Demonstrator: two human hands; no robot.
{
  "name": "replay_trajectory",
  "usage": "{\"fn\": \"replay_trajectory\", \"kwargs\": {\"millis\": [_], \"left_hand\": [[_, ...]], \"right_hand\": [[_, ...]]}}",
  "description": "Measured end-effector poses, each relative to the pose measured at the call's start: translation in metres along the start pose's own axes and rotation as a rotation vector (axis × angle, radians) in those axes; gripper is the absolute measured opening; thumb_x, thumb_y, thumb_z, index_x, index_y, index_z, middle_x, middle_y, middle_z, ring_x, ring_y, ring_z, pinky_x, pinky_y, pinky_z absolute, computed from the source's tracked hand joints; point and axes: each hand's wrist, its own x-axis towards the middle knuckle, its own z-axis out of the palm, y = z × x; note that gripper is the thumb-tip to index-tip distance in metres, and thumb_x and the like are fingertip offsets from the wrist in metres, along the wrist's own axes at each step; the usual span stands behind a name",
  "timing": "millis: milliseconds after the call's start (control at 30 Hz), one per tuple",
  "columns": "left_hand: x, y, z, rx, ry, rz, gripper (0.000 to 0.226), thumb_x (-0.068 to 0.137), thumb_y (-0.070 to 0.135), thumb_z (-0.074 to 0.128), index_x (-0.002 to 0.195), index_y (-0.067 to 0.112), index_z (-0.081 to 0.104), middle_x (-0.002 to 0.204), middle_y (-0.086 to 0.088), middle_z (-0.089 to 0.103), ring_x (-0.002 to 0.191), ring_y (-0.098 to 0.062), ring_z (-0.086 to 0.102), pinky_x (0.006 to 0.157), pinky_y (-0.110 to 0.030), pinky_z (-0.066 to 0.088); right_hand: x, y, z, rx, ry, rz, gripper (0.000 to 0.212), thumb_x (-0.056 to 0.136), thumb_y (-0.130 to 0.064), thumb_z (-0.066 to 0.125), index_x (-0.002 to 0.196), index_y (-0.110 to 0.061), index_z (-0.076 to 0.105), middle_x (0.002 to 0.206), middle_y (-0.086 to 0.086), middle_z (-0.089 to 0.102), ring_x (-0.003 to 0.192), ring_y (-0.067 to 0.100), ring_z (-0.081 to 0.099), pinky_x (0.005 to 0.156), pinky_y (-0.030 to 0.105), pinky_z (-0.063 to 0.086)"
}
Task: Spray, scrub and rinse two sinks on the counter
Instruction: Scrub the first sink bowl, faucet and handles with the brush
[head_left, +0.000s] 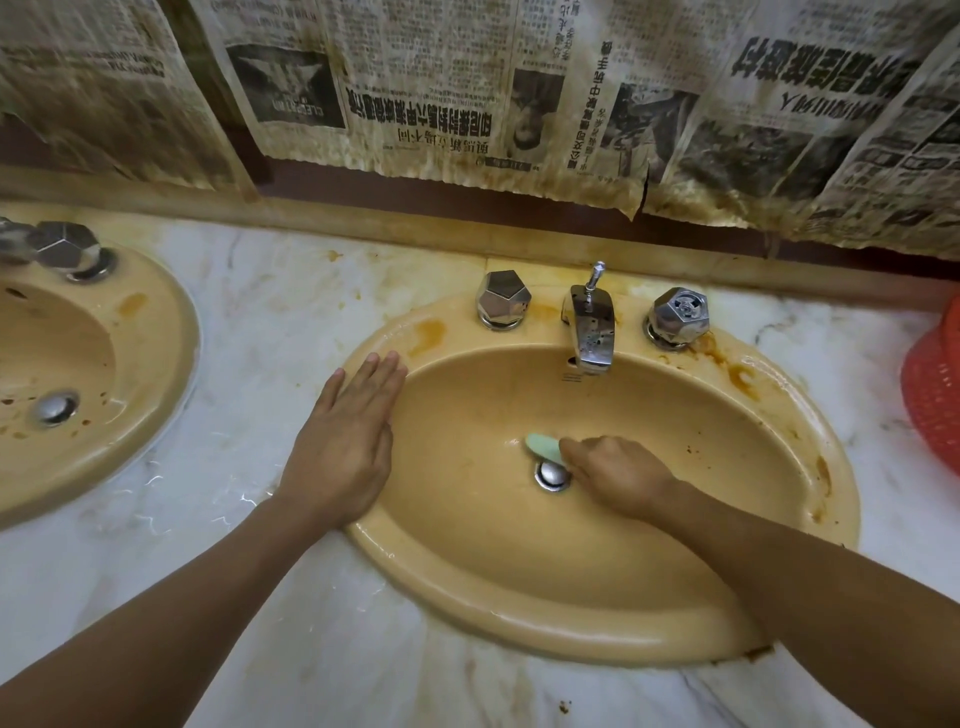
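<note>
Midway, the right sink was scrubbed near its drain with a green sponge pinched in the right hand; the left hand lay flat, empty, on its rim; rim stains and the left sink remained uncleaned.

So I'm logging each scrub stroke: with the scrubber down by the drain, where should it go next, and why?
Probably sweep the green scrubber in the right hand up the basin's right side toward the rim stains. The bowl around the drain looks fairly clean, while orange-brown marks show along the right rim. The left hand lies flat on the sink's left rim.
</note>
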Motion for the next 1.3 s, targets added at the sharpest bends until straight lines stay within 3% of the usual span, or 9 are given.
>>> {"fn": "replay_trajectory", "kwargs": {"millis": [267,467,567,633,733,833,1033,1167,1300], "left_hand": [[0.001,0.003,-0.001,0.002,-0.003,-0.020,0.061,0.102,0.031,0.025,0.162,0.021,0.027,0.169,0.009,0.020,0.157,-0.005,0.007,0.129,-0.034,0.003],[0.000,0.003,-0.001,0.000,-0.009,-0.024,0.060,0.104,0.033,0.027,0.163,0.023,0.025,0.169,0.011,0.020,0.157,-0.003,0.005,0.129,-0.035,0.003],[0.001,0.002,-0.002,-0.026,-0.006,-0.022,0.060,0.103,0.033,0.027,0.162,0.024,0.028,0.168,0.011,0.022,0.157,-0.003,0.008,0.129,-0.035,0.004],[0.001,0.001,-0.002,-0.035,-0.006,-0.017,0.060,0.103,0.033,0.027,0.162,0.024,0.029,0.168,0.011,0.024,0.157,-0.003,0.009,0.129,-0.035,0.004],[0.002,0.000,-0.002,-0.037,-0.001,-0.017,0.061,0.102,0.034,0.024,0.162,0.024,0.030,0.168,0.011,0.024,0.156,-0.003,0.010,0.129,-0.035,0.005],[0.001,0.001,-0.001,-0.030,0.001,-0.015,0.062,0.101,0.036,0.023,0.161,0.022,0.031,0.168,0.009,0.026,0.156,-0.005,0.011,0.129,-0.035,0.005],[0.002,-0.001,0.001,0.013,-0.005,-0.002,0.064,0.101,0.039,0.022,0.162,0.021,0.030,0.168,0.007,0.025,0.157,-0.008,0.012,0.129,-0.039,0.006],[0.002,-0.001,0.001,0.022,-0.009,-0.003,0.065,0.100,0.041,0.022,0.161,0.020,0.030,0.168,0.006,0.026,0.157,-0.010,0.014,0.129,-0.040,0.007],[0.001,0.000,0.001,0.037,-0.016,-0.007,0.066,0.101,0.043,0.021,0.162,0.020,0.029,0.169,0.005,0.025,0.157,-0.010,0.013,0.129,-0.041,0.007]], "right_hand": [[-0.021,0.024,-0.009,0.103,-0.093,0.076,0.006,0.100,-0.034,0.047,0.096,-0.033,0.043,0.090,0.005,0.060,0.081,0.028,0.058,0.069,0.040,0.050],[-0.032,0.016,-0.003,0.216,-0.081,0.186,0.012,0.098,-0.034,0.056,0.109,-0.028,0.055,0.098,0.004,0.058,0.098,0.025,0.054,0.076,0.037,0.046],[-0.053,0.003,0.003,0.232,-0.181,0.115,0.010,0.098,-0.035,0.055,0.107,-0.031,0.054,0.096,0.000,0.054,0.099,0.023,0.053,0.077,0.036,0.044],[-0.072,0.015,-0.007,0.177,-0.276,0.119,0.006,0.097,-0.037,0.055,0.102,-0.033,0.053,0.097,-0.002,0.053,0.097,0.020,0.052,0.077,0.035,0.042],[-0.091,0.034,-0.025,0.037,-0.181,0.285,0.003,0.098,-0.032,0.047,0.097,-0.029,0.049,0.098,0.002,0.055,0.089,0.020,0.055,0.073,0.037,0.048],[-0.103,0.009,-0.025,-0.008,-0.292,0.215,0.008,0.099,-0.031,0.046,0.098,-0.025,0.052,0.098,0.003,0.055,0.087,0.021,0.057,0.074,0.038,0.050],[-0.092,0.009,-0.054,0.073,-0.271,0.364,0.023,0.099,-0.038,0.052,0.102,-0.018,0.063,0.107,0.006,0.060,0.099,0.025,0.059,0.086,0.038,0.050],[-0.089,-0.031,-0.028,0.290,-0.369,0.235,0.007,0.087,-0.038,0.067,0.086,-0.034,0.062,0.106,-0.003,0.059,0.096,0.021,0.063,0.088,0.042,0.055],[-0.072,-0.041,-0.032,0.319,-0.322,0.318,0.003,0.089,-0.029,0.067,0.090,-0.026,0.065,0.096,0.003,0.062,0.062,0.024,0.062,0.055,0.034,0.056]]}}
